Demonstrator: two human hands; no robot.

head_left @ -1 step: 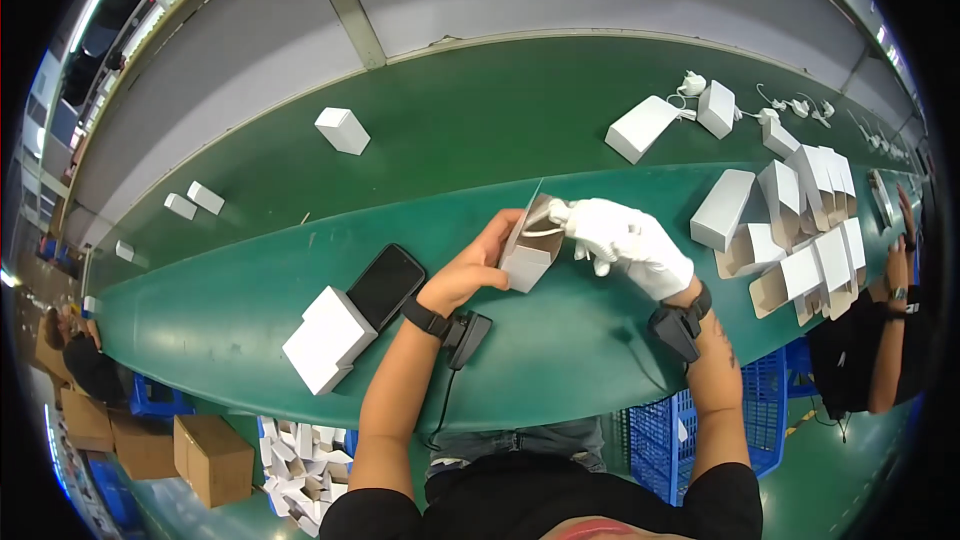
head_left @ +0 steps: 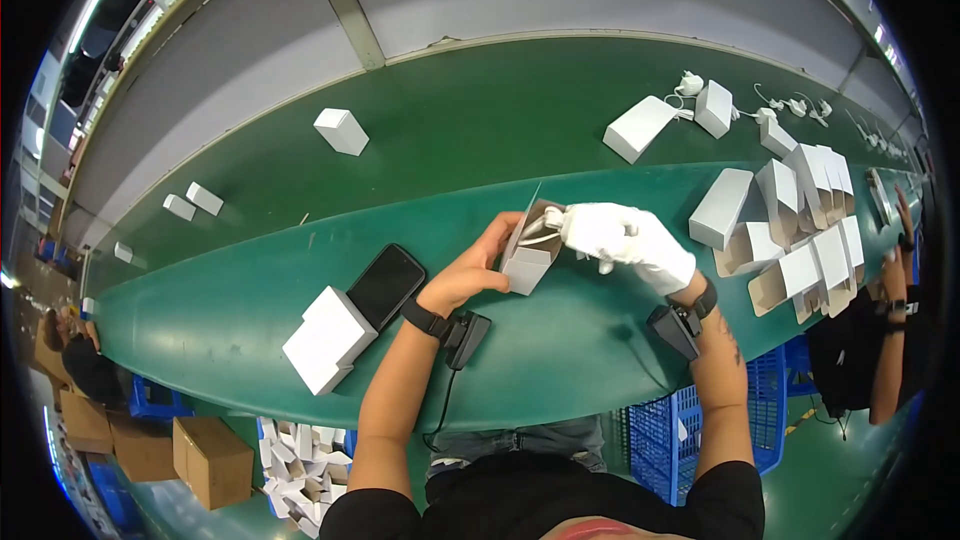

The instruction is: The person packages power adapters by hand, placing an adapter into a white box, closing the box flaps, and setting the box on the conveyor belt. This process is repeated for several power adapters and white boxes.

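My left hand (head_left: 470, 275) is closed around a small white box (head_left: 530, 265) with its top flaps up. Above the table, the box is tilted, its brown inside showing. My right hand (head_left: 605, 238), in a white glove, pinches a bundle of white cable (head_left: 543, 228) at the open end. Part of the cable is inside the box; whether a plug is attached is hidden by the glove. To the left of my left hand, a black phone (head_left: 386, 286) lies beside a stack of closed white boxes (head_left: 330, 338).
Open white boxes (head_left: 800, 275) cluster at the right, near a co-worker's arm (head_left: 888, 370). White chargers with cables (head_left: 690, 86) and closed boxes (head_left: 640, 128) lie on the far belt. Below the table are a blue crate (head_left: 690, 440), cartons (head_left: 212, 462) and a bin of white boxes (head_left: 305, 475).
The cable bundle sits slightly further into the box, and my right hand has shifted a little. The co-worker's hands at the right have moved slightly.
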